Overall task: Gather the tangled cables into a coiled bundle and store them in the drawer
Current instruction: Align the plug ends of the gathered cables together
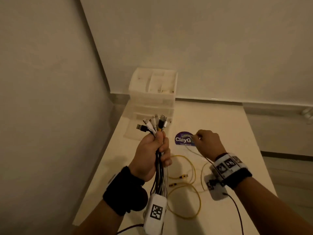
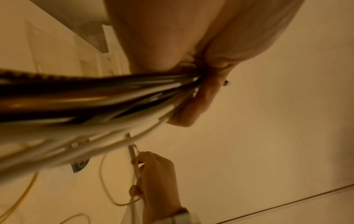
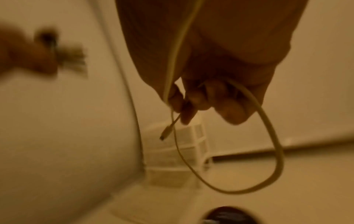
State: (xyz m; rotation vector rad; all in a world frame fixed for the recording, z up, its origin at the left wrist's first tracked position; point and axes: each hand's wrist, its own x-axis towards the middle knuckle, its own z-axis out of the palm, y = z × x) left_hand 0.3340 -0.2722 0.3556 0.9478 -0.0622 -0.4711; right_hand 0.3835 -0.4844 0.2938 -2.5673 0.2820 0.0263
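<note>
Left hand (image 1: 150, 153) fisted around a bundle of cables (image 1: 160, 167), held upright above the table (image 1: 237, 133). Plugs (image 1: 155, 123) fanned out above the fist, black and white cords trailing down below it past the wrist. Behind the fist, against the wall, a white drawer unit (image 1: 153, 92), lowest drawer pulled out. To the right of the fist, yellow cable (image 1: 188, 189) looped loose on the tabletop. Between the two hands, a purple round sticker (image 1: 182, 139). Right hand (image 1: 209, 143) curled, pinching a thin pale cable (image 3: 272, 136) near its plug, the rest hanging in a loop below the fingers (image 3: 193, 98).
</note>
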